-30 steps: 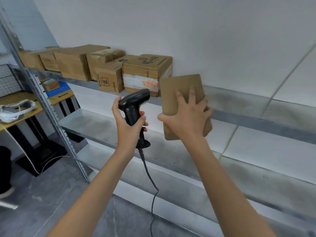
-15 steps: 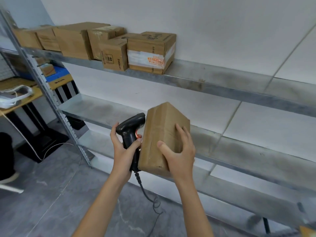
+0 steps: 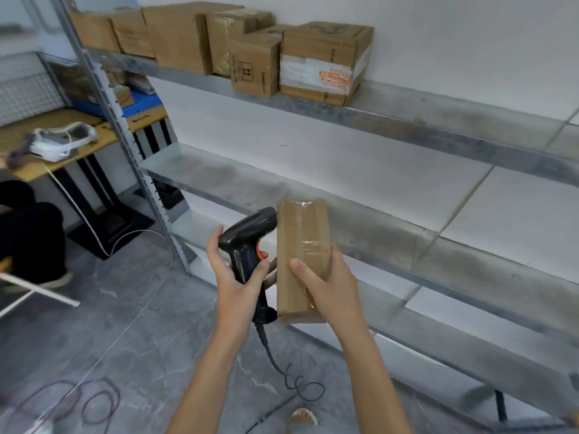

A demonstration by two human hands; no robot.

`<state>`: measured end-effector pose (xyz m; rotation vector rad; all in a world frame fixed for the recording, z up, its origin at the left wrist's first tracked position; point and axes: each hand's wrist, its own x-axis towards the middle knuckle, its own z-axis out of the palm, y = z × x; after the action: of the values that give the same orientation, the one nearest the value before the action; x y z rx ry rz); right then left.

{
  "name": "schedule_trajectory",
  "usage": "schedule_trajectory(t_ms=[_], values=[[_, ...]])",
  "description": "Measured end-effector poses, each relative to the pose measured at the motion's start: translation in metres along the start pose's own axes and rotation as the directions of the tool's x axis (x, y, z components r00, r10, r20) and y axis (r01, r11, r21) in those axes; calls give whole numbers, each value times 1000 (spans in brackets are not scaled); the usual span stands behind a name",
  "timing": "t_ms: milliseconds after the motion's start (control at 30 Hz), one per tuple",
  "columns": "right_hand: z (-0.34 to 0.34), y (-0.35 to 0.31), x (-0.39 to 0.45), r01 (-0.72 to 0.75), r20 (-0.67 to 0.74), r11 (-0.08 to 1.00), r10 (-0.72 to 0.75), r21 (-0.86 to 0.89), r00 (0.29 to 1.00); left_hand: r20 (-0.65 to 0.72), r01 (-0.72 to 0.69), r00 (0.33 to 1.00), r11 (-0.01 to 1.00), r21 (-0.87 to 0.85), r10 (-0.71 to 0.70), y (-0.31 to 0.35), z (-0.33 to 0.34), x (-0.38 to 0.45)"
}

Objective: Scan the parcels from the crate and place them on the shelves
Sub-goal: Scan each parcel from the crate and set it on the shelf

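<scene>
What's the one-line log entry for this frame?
phase: scanning | left hand: grips scanner | right hand: holds parcel beside scanner head | top shelf: boxes at left | placed: not yet

Upper shelf: the grey metal top shelf [image 3: 407, 120] carries a row of brown cardboard boxes [image 3: 250, 48] at its left end, touching side by side.
Middle shelf: the grey metal second shelf [image 3: 391, 233] lies below it.
Hands: left hand [image 3: 235, 277] grips the black handheld scanner [image 3: 247, 242]; right hand [image 3: 329, 283] holds the brown taped cardboard parcel [image 3: 302, 245] upright, just right of the scanner, in front of the middle shelf.
Left: wooden table [image 3: 81, 145] behind the grey perforated metal upright [image 3: 125, 145].
</scene>
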<state>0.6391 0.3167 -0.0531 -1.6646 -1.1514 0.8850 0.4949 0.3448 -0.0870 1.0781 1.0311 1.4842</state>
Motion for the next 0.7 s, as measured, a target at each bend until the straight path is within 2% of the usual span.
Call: schedule_trajectory(t_ms=[100, 167, 367, 500, 633, 700], values=[[27, -7, -6, -4, -21, 972, -1, -237, 1000, -56, -63, 996, 997, 48, 66, 1, -10, -5], [36, -9, -8, 22, -3, 936, -25, -351, 1000, -98, -59, 993, 997, 41, 62, 1, -18, -6], [50, -11, -9, 106, 51, 845, -93, -524, 994, -149, -10, 989, 999, -42, 3, 0, -33, -13], [58, -4, -11, 90, 37, 906, -82, -414, 996, -131, 25, 990, 990, -140, -44, 2, -43, -14], [57, 6, -10, 29, -19, 988, -32, -152, 999, -229, 9, 973, 1000, 20, -4, 7, -60, -13], [57, 7, -8, 12, -50, 1000, -11, 0, 999, -267, 39, 963, 999, 23, -32, 4, -68, -14]])
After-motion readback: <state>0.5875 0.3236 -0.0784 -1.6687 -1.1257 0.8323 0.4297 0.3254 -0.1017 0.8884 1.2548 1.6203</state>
